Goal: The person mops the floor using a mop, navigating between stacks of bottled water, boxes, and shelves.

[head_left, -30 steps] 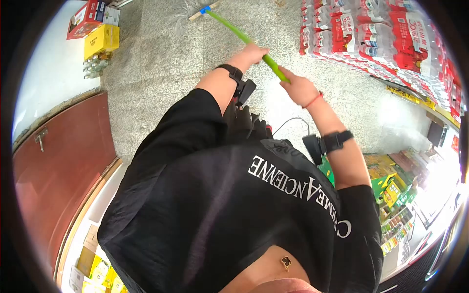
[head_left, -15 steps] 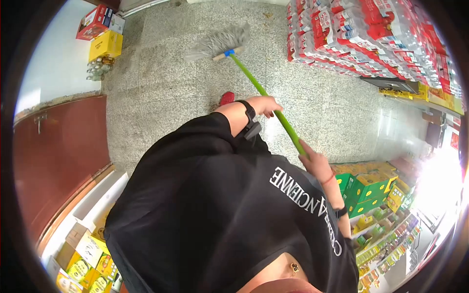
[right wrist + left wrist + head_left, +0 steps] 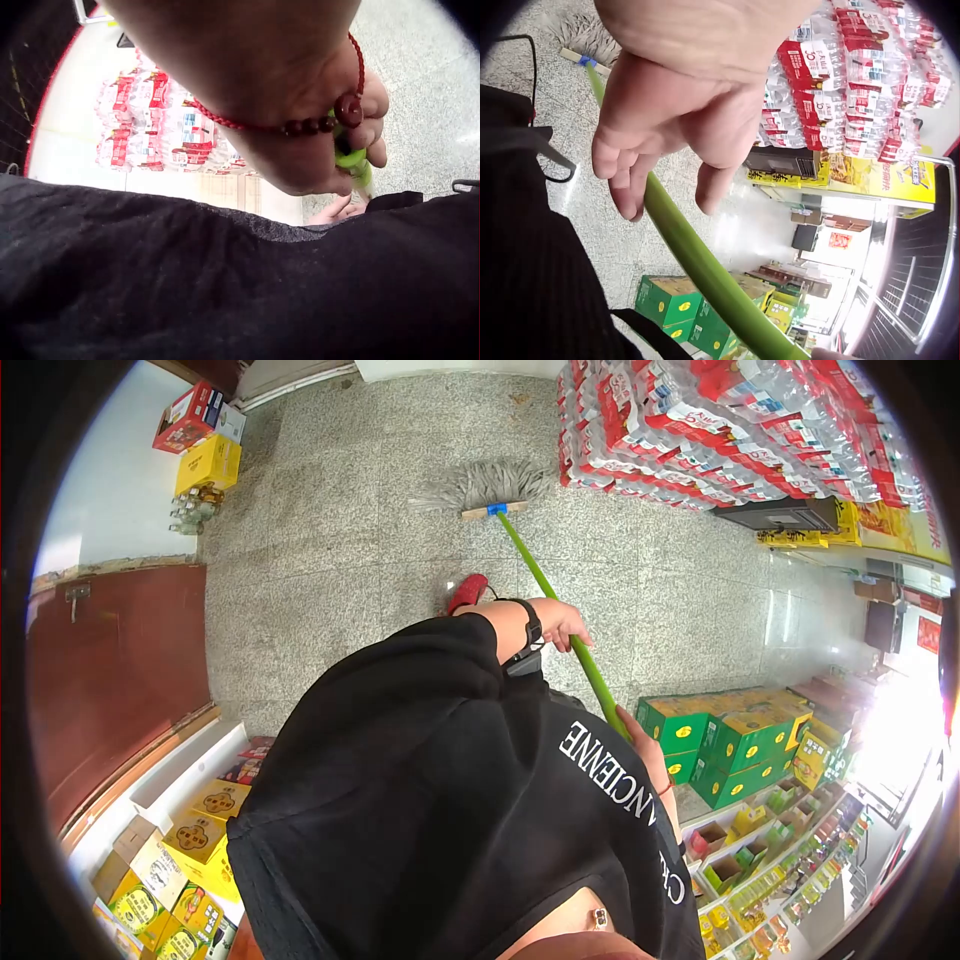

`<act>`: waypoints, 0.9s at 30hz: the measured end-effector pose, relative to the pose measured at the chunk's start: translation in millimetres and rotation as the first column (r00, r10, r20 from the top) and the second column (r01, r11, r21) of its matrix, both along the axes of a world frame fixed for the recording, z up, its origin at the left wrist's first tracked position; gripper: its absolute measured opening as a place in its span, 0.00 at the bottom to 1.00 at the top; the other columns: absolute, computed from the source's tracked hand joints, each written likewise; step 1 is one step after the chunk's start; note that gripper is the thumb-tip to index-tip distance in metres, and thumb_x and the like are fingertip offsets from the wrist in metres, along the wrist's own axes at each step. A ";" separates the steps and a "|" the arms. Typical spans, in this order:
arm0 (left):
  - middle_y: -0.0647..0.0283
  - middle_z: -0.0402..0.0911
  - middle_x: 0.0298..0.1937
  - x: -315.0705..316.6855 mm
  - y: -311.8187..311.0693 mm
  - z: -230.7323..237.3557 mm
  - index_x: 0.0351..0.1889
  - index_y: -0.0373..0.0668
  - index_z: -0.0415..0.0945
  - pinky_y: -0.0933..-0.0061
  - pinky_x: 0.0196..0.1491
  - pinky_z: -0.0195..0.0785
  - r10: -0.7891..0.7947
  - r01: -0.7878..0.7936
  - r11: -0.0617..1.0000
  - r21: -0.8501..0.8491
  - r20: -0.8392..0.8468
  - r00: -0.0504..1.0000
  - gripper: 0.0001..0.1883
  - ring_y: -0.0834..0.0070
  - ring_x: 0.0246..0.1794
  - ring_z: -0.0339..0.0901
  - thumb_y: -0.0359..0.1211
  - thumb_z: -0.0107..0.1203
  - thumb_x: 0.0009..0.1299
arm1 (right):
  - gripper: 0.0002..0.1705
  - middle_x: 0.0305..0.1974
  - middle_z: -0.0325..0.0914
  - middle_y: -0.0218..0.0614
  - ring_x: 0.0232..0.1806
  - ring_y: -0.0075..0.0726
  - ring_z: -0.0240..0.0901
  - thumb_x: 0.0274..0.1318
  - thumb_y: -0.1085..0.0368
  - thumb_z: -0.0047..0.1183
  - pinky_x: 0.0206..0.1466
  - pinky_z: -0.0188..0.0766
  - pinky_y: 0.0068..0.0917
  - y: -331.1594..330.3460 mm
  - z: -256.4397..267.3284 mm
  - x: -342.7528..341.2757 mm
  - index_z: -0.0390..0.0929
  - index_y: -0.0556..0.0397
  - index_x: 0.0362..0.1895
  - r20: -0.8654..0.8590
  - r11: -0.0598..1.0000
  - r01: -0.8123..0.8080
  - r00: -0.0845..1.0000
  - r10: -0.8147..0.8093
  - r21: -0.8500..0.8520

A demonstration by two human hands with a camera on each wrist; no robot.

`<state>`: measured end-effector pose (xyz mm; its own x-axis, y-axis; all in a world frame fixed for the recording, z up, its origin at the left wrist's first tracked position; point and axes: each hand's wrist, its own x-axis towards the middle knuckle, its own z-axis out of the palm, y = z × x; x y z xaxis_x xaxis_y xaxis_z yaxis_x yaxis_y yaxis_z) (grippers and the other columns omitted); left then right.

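A mop with a grey string head (image 3: pixel 497 482), a blue clamp (image 3: pixel 497 510) and a green handle (image 3: pixel 597 682) slants across the head view, its strands spread on the speckled floor. Partway along the handle, my left hand (image 3: pixel 563 624) holds it. From the left wrist view, that hand (image 3: pixel 686 112) has the handle passing between its thumb and fingers. Higher up, close to the body, my right hand (image 3: pixel 648 748) grips the top end. In the right wrist view this hand (image 3: pixel 315 150) wraps its fingers round the green end, below a red beaded bracelet (image 3: pixel 307 126).
Stacked packs of red-labelled bottles (image 3: pixel 690 435) stand at the far right. Green cartons (image 3: pixel 745 745) and shelves of goods (image 3: pixel 760 850) are on the right. Yellow and red boxes (image 3: pixel 208 465) and a brown door (image 3: pixel 130 670) line the left. A red shoe (image 3: pixel 467 592) shows by the left arm.
The mop head has come from the far edge of the floor nearer the body and rightward. Both hands have drawn back toward the body with the handle, the right one now close to the shirt.
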<state>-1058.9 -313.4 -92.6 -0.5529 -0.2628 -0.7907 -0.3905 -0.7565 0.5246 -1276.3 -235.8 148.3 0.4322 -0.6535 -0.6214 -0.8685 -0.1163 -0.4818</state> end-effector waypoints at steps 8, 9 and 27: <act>0.58 0.78 0.31 35.4 -69.1 -9.4 0.33 0.39 0.78 0.64 0.30 0.66 0.309 -0.282 0.937 -0.204 0.112 0.945 0.21 0.69 0.28 0.77 0.48 0.58 0.52 | 0.26 0.34 0.74 0.54 0.38 0.59 0.70 0.51 0.63 0.46 0.40 0.68 0.43 -93.6 -25.9 38.9 0.61 0.42 0.57 -0.041 0.997 -0.071 0.997 0.069 -0.038; 0.57 0.78 0.29 44.7 -86.1 -15.1 0.31 0.39 0.78 0.65 0.27 0.67 0.394 -0.354 0.898 -0.263 0.120 0.911 0.20 0.68 0.25 0.77 0.47 0.58 0.52 | 0.26 0.35 0.74 0.55 0.38 0.59 0.70 0.51 0.62 0.46 0.40 0.68 0.44 -112.7 -30.1 49.3 0.62 0.43 0.57 -0.045 0.996 -0.072 0.997 0.070 -0.046; 0.53 0.75 0.17 191.1 -303.6 -51.5 0.27 0.31 0.73 0.64 0.25 0.67 0.857 -0.680 0.515 -0.522 0.315 0.408 0.23 0.62 0.18 0.75 0.46 0.44 0.65 | 0.26 0.38 0.74 0.51 0.40 0.54 0.71 0.50 0.55 0.43 0.45 0.67 0.41 -366.6 -82.5 243.3 0.63 0.40 0.57 -0.017 0.993 -0.121 0.993 0.121 0.014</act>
